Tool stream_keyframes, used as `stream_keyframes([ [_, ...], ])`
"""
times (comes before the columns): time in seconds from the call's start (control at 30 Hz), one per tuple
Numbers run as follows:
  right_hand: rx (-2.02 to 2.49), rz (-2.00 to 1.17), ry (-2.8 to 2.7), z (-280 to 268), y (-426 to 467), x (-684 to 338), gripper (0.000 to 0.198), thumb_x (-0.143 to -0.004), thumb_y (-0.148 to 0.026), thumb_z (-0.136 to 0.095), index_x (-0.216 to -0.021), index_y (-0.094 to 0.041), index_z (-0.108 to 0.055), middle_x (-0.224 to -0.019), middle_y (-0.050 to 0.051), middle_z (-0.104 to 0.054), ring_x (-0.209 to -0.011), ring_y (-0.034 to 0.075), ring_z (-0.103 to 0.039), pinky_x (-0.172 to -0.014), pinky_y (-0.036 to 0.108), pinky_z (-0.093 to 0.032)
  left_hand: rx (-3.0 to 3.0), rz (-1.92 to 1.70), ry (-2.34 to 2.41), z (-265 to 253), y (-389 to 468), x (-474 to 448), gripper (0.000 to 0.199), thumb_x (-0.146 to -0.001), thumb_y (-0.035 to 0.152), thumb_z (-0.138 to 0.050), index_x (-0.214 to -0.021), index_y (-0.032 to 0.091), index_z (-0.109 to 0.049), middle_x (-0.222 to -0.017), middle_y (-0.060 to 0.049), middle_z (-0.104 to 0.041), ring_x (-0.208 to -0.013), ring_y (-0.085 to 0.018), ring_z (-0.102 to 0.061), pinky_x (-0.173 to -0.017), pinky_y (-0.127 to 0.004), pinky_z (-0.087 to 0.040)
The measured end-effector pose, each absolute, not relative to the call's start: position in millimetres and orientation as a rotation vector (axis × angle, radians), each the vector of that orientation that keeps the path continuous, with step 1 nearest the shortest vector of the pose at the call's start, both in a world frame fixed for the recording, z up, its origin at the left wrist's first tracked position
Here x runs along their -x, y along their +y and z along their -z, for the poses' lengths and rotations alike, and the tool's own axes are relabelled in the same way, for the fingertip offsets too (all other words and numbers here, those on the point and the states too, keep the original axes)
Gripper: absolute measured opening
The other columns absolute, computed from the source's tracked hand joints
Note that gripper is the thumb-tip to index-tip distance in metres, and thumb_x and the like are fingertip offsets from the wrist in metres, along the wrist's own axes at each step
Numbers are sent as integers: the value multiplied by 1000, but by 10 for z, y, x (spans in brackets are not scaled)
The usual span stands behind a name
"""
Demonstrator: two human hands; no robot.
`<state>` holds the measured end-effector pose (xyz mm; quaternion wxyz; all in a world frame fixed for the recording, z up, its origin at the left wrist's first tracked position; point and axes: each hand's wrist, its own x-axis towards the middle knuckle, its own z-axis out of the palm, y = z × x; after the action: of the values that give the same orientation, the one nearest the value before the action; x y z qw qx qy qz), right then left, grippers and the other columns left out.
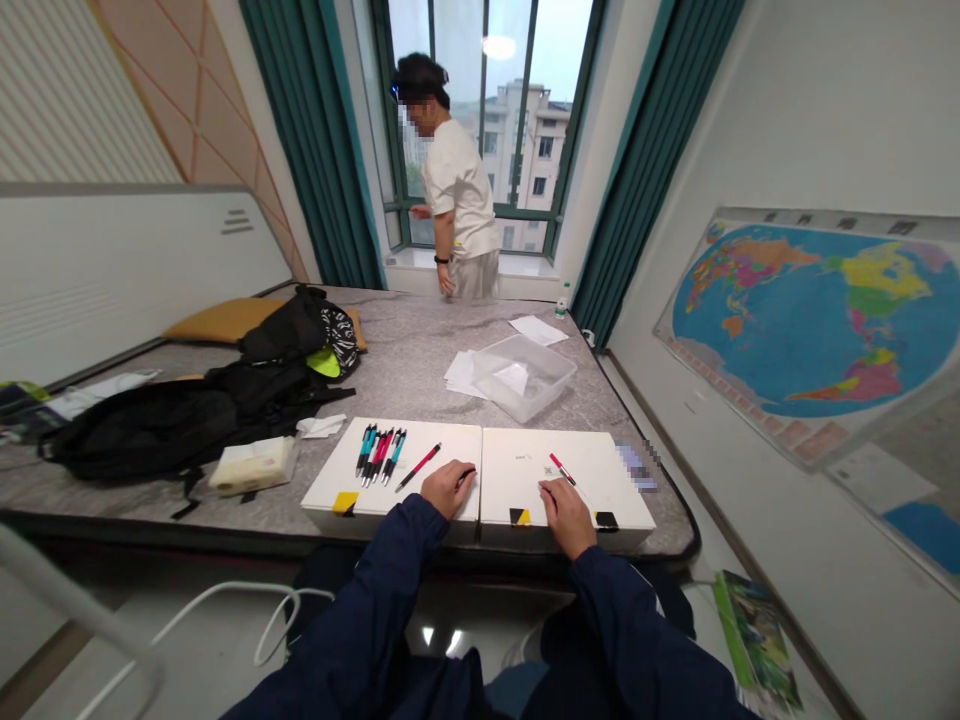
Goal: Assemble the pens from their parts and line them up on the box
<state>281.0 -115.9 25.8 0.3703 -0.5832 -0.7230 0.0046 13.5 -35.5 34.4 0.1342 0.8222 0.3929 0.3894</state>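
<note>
Head view: two white boxes stand side by side at the near edge of a grey marble-patterned table [405, 345]. The wearer's left hand [448, 487] is at the inner edge of the left box [341, 492]; its fingers are curled around a small dark item [466, 474], mostly hidden and not identifiable. The wearer's right hand [568, 515] is over the near part of the right box [517, 480], fingers bent; whether it grasps anything cannot be told. A red-and-white pen [561, 468] lies aslant just beyond its fingertips.

On the left box, a row of teal and red pens [381, 456] lies toward the far side. A single red-and-black pen [418, 468] lies diagonally between that row and the left hand. Yellow and black tape marks the front edges of both boxes.

Behind the boxes, a clear plastic bin [536, 400] stands partly over white paper sheets [459, 374]. To the left are a tissue pack [253, 465], a black backpack [150, 425] and a mustard cushion [217, 322]. A co-worker [461, 190] in a white shirt stands by the window, beyond the table. A world map [810, 310] is mounted on the right wall.
</note>
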Motion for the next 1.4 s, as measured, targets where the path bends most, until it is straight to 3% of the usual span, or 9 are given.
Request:
stream_keyframes([
  [0.63,1487,-117,-1837,-274,-1051,-2885,20,-96,-20,-45,-105,-22,-62,-94,8,-63,-91,22,-61,-84,38,-51,-2160,-1158,1138,-380,-335,-145,15,-92,24,-53,-103,22,-64,-95,-5,-69,-90,-17,-65,-83,-30,-51],
  [1.4,1518,-119,-1818,-315,-1029,-2903,21,-96,-19,-45,-105,-22,-63,-94,8,-62,-90,22,-60,-84,37,-49,-2068,-1120,1228,-385,-248,-200,17,-90,32,-55,-98,22,-67,-94,-4,-71,-83,-16,-66,-76,-29,-52],
])
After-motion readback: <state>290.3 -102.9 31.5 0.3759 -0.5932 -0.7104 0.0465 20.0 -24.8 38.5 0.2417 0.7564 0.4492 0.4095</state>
